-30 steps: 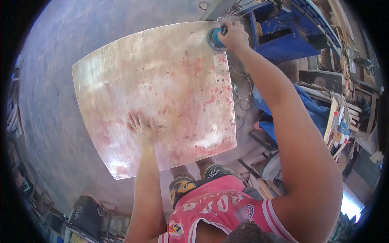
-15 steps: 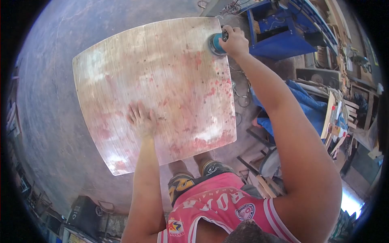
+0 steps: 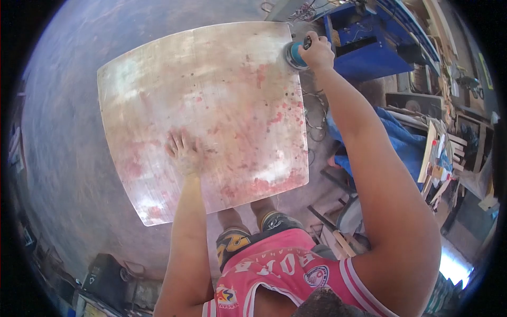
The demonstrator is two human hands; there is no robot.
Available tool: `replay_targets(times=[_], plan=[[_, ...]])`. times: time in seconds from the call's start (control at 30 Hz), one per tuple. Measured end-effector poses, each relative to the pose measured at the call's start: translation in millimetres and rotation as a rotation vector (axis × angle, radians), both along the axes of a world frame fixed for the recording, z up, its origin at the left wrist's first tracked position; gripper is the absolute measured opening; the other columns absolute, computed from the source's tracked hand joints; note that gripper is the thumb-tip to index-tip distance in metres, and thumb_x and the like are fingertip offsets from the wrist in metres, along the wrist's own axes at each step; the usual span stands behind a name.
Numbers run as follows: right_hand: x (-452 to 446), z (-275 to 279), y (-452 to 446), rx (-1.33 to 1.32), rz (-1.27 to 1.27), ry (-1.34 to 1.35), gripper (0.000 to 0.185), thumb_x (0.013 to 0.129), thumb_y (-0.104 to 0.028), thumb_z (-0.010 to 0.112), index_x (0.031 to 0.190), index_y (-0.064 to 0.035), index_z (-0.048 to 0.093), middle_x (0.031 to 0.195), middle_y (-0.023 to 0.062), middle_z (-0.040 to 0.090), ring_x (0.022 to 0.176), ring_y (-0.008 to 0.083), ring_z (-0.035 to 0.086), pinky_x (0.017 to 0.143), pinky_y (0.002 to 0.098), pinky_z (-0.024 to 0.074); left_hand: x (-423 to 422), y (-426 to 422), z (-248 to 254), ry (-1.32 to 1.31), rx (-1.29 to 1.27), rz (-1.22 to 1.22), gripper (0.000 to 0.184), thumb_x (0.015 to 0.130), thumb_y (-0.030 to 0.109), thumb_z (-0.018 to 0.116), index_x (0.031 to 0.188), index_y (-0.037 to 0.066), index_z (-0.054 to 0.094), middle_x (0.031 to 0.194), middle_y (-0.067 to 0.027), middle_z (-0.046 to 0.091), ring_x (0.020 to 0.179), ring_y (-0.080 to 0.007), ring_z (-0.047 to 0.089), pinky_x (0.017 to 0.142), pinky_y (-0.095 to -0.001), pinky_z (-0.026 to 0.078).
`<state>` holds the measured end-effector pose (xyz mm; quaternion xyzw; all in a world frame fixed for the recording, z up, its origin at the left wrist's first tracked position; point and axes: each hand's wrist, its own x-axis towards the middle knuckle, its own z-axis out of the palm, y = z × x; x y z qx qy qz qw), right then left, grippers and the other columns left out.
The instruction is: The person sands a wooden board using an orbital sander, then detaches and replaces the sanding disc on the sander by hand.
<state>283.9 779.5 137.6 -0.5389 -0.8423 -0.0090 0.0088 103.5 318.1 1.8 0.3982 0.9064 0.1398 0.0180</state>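
Observation:
A large wooden panel [image 3: 211, 100] with reddish stains and dark spots spreads out in front of me. My left hand [image 3: 185, 154] lies flat on its near part, fingers spread. At the far right corner, my right hand [image 3: 318, 52] is wrapped round the top of a teal and black orbital sander [image 3: 298, 55]. The sander's round base overlaps the panel's right edge, partly beyond it. My fingers cover much of its upper body.
A blue metal machine stand [image 3: 369, 61] stands just past the far right corner. Loose cables [image 3: 316, 113] lie on the floor beside the right edge. Further right are a blue tarp [image 3: 393, 134] and stacked wood offcuts [image 3: 457, 150]. A black box [image 3: 105, 277] sits at lower left.
My right hand has moved the sander a little to the right, out over the panel's edge. The left hand stays in about the same place on the panel.

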Motion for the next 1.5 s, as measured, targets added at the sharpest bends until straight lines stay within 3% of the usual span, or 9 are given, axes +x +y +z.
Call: replay_targets(times=[0.23, 0.47, 0.57, 0.67, 0.97, 1.13, 1.33, 1.4, 1.5], plan=[[-29.0, -3.5, -57.0, -0.075, 0.263, 0.077, 0.051, 0.085, -0.043, 0.07, 0.13, -0.0237, 0.059, 0.125, 0.0133, 0.06, 0.122, 0.0342, 0.058, 0.094, 0.0477, 0.0545, 0.2, 1.3, 1.0, 0.003, 0.011, -0.004, 0.067, 0.096, 0.042, 0.061, 0.154, 0.013, 0.044, 0.163, -0.0205, 0.033, 0.153, -0.0378, 0.026, 0.122, -0.0602, 0.015], [-80.3, -1.7, -54.1, -0.045, 0.241, 0.086, 0.05, 0.084, -0.041, 0.072, 0.13, -0.0248, 0.06, 0.127, 0.0129, 0.058, 0.12, 0.0331, 0.058, 0.094, 0.0463, 0.0543, -1.4, 4.0, 6.3, -0.007, 0.005, 0.018, 0.067, 0.095, 0.041, 0.062, 0.153, 0.013, 0.044, 0.162, -0.0209, 0.034, 0.152, -0.0383, 0.029, 0.122, -0.061, 0.016], [-61.0, -0.5, -73.7, -0.071, 0.306, 0.063, 0.049, 0.084, -0.04, 0.072, 0.129, -0.0256, 0.06, 0.124, 0.0126, 0.058, 0.118, 0.0333, 0.058, 0.093, 0.0462, 0.0545, 2.0, 1.1, 7.9, -0.046, -0.039, 0.018, 0.066, 0.096, 0.04, 0.058, 0.155, 0.012, 0.042, 0.163, -0.0208, 0.032, 0.153, -0.0378, 0.023, 0.123, -0.0592, 0.013], [-38.4, 1.8, -90.6, -0.112, 0.339, 0.06, 0.049, 0.084, -0.04, 0.073, 0.129, -0.0261, 0.06, 0.122, 0.0127, 0.059, 0.117, 0.0337, 0.059, 0.093, 0.046, 0.0547, 1.4, 3.3, 4.0, -0.005, 0.023, 0.018, 0.067, 0.093, 0.04, 0.063, 0.152, 0.013, 0.046, 0.162, -0.0201, 0.034, 0.151, -0.0383, 0.03, 0.121, -0.0617, 0.017], [-81.1, -10.9, -51.3, 0.082, 0.311, 0.112, 0.05, 0.083, -0.042, 0.073, 0.128, -0.0241, 0.062, 0.122, 0.0134, 0.06, 0.114, 0.0347, 0.061, 0.089, 0.0464, 0.0558, -0.9, 2.4, 2.2, -0.013, 0.022, 0.007, 0.069, 0.095, 0.041, 0.061, 0.155, 0.014, 0.043, 0.164, -0.019, 0.031, 0.152, -0.0391, 0.028, 0.121, -0.0627, 0.016], [-64.1, 0.2, -92.2, -0.105, 0.382, 0.05, 0.048, 0.083, -0.04, 0.074, 0.127, -0.0249, 0.062, 0.123, 0.0133, 0.059, 0.115, 0.0329, 0.06, 0.09, 0.0471, 0.0555, -0.6, 2.1, 2.6, -0.026, 0.032, 0.008, 0.071, 0.095, 0.043, 0.06, 0.156, 0.015, 0.04, 0.165, -0.0185, 0.03, 0.153, -0.0384, 0.025, 0.122, -0.0625, 0.014], [-108.1, -9.6, -45.7, 0.104, 0.351, 0.132, 0.049, 0.084, -0.043, 0.072, 0.128, -0.0248, 0.061, 0.126, 0.0157, 0.058, 0.118, 0.0378, 0.058, 0.092, 0.0491, 0.0549, -0.5, 1.0, 1.9, -0.024, 0.01, 0.008, 0.071, 0.095, 0.044, 0.06, 0.156, 0.015, 0.041, 0.165, -0.0178, 0.029, 0.153, -0.0374, 0.025, 0.122, -0.0617, 0.013], [-126.1, -6.3, -41.2, 0.033, 0.177, 0.09, 0.049, 0.082, -0.041, 0.075, 0.126, -0.0231, 0.063, 0.123, 0.0148, 0.06, 0.119, 0.0355, 0.059, 0.096, 0.0482, 0.0531, -1.0, 1.7, 0.0, -0.017, 0.019, 0.017, 0.071, 0.094, 0.044, 0.061, 0.156, 0.015, 0.041, 0.166, -0.0176, 0.029, 0.153, -0.0371, 0.025, 0.122, -0.0615, 0.013], [-124.2, -9.9, -53.2, 0.123, 0.334, 0.064, 0.051, 0.083, -0.044, 0.073, 0.127, -0.0236, 0.062, 0.121, 0.015, 0.061, 0.116, 0.0352, 0.06, 0.097, 0.0482, 0.0506, 0.2, 0.6, -2.4, -0.04, 0.018, 0.017, 0.071, 0.095, 0.043, 0.061, 0.157, 0.015, 0.04, 0.166, -0.0182, 0.028, 0.154, -0.0373, 0.024, 0.123, -0.0604, 0.011]])
